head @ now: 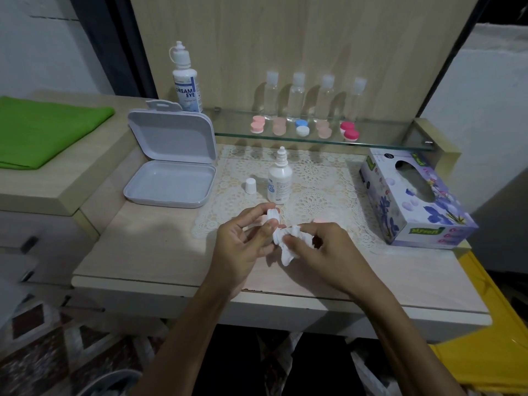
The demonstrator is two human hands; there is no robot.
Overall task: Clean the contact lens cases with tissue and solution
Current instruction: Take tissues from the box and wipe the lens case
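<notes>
Both hands curled: L (243, 238) pinches lens case (272, 214), R (323, 247) grips tissue (288, 244).

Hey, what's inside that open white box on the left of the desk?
Nothing shows inside the white box: its tray looks bare and its lid stands open against the back. The strip just behind the tray's near wall is hidden from view.

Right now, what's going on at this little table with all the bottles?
A person is cleaning a contact lens case. The left hand holds the white case, and the right hand grips a crumpled tissue against it. A small solution bottle stands open just behind, its cap beside it. More lens cases sit on the glass shelf, and the tissue box is on the right.
</notes>
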